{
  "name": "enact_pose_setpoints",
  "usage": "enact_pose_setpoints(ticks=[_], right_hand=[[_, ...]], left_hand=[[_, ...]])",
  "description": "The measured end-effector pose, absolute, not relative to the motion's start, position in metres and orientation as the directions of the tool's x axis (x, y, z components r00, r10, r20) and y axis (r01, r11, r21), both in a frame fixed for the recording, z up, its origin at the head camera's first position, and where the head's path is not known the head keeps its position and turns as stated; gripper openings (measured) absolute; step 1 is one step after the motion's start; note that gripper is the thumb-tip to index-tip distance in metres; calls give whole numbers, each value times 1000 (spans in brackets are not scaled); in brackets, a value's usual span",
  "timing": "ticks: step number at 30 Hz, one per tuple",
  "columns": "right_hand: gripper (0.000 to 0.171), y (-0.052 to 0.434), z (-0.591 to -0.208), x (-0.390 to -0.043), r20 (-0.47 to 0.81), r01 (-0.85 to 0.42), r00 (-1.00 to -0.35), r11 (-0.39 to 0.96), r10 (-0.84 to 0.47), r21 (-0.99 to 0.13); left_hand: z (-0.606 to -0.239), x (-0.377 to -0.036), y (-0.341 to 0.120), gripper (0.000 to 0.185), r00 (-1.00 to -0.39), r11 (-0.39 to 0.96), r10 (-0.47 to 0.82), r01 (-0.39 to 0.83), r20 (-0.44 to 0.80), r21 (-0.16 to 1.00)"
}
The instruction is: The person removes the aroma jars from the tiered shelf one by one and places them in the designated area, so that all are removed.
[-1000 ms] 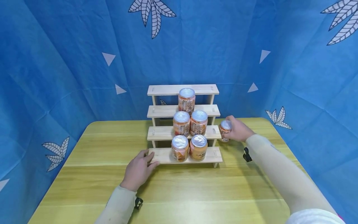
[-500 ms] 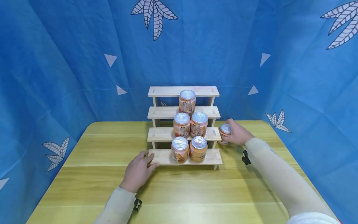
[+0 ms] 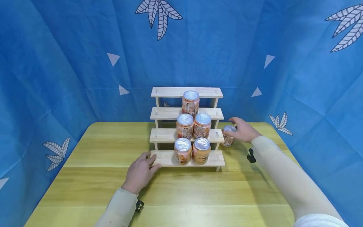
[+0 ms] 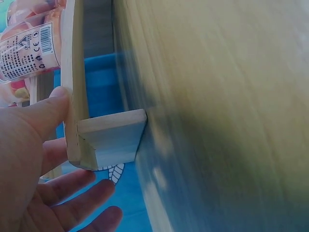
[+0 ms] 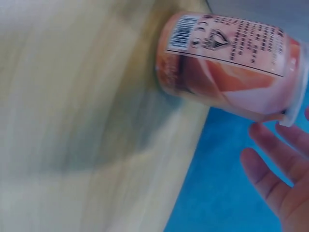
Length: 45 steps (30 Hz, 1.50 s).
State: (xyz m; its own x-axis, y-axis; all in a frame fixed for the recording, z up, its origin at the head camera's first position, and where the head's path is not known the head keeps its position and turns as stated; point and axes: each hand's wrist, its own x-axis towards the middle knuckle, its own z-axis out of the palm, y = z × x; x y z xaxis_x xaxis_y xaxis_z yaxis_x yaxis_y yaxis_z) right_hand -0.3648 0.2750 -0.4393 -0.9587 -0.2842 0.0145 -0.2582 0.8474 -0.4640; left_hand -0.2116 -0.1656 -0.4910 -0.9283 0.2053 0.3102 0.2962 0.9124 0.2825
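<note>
Steadying the rack [image 3: 164, 157], we judge, our left hand [image 3: 140, 174] rests relaxed fingers at its lower left end. Our right hand [image 3: 243, 130] spreads its fingers, gripping nothing, seemingly to clear 1 can [image 3: 227, 142] between the rack and the surface's [image 3: 181, 198] far right corner.

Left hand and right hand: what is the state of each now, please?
Left hand: open, touching the bottom shelf.
Right hand: open, at the rightmost jar, not gripping it.

Glare on table [image 3: 198, 211], blurry wrist views
</note>
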Motion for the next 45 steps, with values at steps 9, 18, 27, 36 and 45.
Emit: enact_pose_setpoints(ticks=[9, 18, 27, 36, 45], right_hand=[[87, 279, -418, -365, 61, -277, -958, 842, -282, -463], [86, 268, -388, -370, 116, -311, -950, 852, -290, -420], [82, 265, -371, -369, 127, -308, -951, 863, -281, -400], [87, 262, -356, -367, 156, -322, -946, 864, -283, -388], [79, 250, -345, -365, 180, -357, -933, 853, -310, -381]], left_hand=[[-491, -213, -165, 56, -945, 916, 186, 266, 269, 301], [-492, -214, -165, 57, -946, 913, 176, 260, 272, 314], [-493, -214, -165, 57, -944, 910, 171, 261, 282, 321], [-494, -214, -166, 58, -948, 914, 163, 249, 274, 320], [-492, -213, -164, 57, -953, 910, 155, 241, 261, 337]])
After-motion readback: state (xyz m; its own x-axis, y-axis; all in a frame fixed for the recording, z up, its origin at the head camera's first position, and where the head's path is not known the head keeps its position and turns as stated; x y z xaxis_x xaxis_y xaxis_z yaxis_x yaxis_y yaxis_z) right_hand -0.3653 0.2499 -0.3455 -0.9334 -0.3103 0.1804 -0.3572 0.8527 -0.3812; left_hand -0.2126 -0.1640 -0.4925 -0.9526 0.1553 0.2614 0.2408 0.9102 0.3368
